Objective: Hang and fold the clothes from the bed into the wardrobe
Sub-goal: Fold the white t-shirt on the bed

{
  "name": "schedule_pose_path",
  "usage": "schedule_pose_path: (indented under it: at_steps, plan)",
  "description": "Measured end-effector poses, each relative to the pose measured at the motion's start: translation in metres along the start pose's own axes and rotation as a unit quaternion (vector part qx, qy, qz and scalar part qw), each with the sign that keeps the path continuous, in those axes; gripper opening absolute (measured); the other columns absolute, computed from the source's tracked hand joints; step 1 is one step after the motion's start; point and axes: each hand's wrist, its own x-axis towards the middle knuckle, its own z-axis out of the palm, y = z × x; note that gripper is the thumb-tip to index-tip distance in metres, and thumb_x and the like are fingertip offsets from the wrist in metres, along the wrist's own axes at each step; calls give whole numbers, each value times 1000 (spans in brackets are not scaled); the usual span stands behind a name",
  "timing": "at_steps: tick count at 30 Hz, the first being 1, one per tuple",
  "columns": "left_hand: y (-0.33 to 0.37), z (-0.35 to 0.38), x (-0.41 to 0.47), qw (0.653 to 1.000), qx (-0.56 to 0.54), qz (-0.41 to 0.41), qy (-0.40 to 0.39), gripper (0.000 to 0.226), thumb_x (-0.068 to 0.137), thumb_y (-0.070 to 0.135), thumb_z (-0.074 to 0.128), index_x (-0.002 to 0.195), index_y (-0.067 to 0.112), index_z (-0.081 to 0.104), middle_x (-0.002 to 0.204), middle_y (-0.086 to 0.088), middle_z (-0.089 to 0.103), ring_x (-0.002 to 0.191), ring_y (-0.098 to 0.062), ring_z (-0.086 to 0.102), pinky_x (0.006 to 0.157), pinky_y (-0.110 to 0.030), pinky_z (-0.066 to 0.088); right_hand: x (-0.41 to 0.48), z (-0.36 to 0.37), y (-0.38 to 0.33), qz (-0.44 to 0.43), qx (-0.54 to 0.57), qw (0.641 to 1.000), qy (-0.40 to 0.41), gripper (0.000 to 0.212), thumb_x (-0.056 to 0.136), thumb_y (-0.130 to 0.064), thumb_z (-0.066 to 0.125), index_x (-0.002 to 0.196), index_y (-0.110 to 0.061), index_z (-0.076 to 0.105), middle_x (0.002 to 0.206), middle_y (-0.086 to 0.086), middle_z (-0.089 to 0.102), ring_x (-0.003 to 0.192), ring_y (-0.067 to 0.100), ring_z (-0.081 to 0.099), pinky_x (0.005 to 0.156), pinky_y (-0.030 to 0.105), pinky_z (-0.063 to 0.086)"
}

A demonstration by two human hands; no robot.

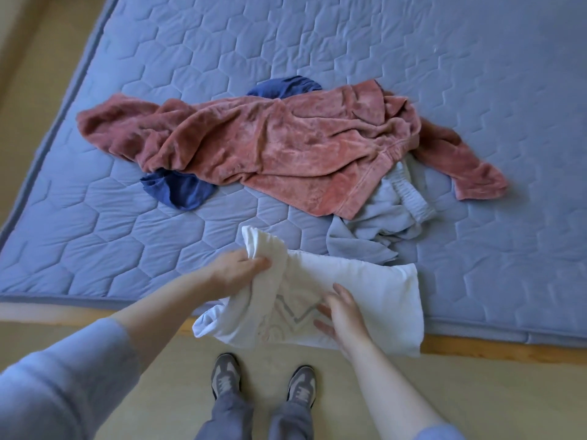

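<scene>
A white T-shirt (359, 290) lies partly folded at the near edge of the bed (476, 90), its lower hem hanging just over the wooden bed frame (495, 349), a faint printed design showing on the fabric. The left hand (236, 271) grips a bunched fold of the shirt — fingers curled round the cloth, lifting that part upward. The right hand (341, 309) rests flat on the shirt over the print, fingers straight and slightly spread, holding nothing. Farther back on the quilted blue mattress lies a pile of other clothes: a pink fleece garment (286, 147) sprawls across the top, a dark blue garment (181, 190) pokes out from under it on two sides, and a pale grey garment (381, 227) with an elastic waistband sits just beside the shirt's far edge. Below, the person's grey shoes (225, 376) stand on the beige floor (476, 392).
</scene>
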Motion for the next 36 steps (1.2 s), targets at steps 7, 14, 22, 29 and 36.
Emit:
schedule_pose_path:
  at_steps: [7,14,22,29,36]
  plan:
    - [70,65,-4,990,77,117,26,18,96,37,45,88,22,52,91,5,58,90,-19,52,67,-28,31,-20,-78,0,0,107,994,15,46,98,-15,49,142,-21,38,117,3,57,101,24,63,77,39,57]
    - [127,143,13,991,-95,69,-66,33,93,27,58,119,14,43,109,-5,59,82,-20,68,59,-35,53,-20,-154,13,-20,177,982,62,29,99,-17,49,128,-17,47,118,13,58,94,27,63,69,38,55]
    - [111,185,49,994,-105,26,25,22,91,3,42,93,14,61,90,-10,69,66,-17,67,52,-29,57,6,-188,20,-61,-33,996,63,29,90,-40,57,109,-18,53,106,-5,60,105,18,54,87,30,44]
    - [39,167,70,985,98,29,142,10,88,17,60,96,21,61,92,5,64,70,-9,60,51,-21,42,19,-167,24,-79,-213,961,159,39,85,-43,61,114,-19,51,108,-2,61,100,26,59,73,32,43]
    - [27,179,82,988,103,40,110,28,88,18,57,115,22,62,106,-3,59,82,-9,58,55,-20,41,32,-168,22,-90,-282,931,212,40,93,-24,55,62,-16,31,71,2,43,74,26,42,61,33,28]
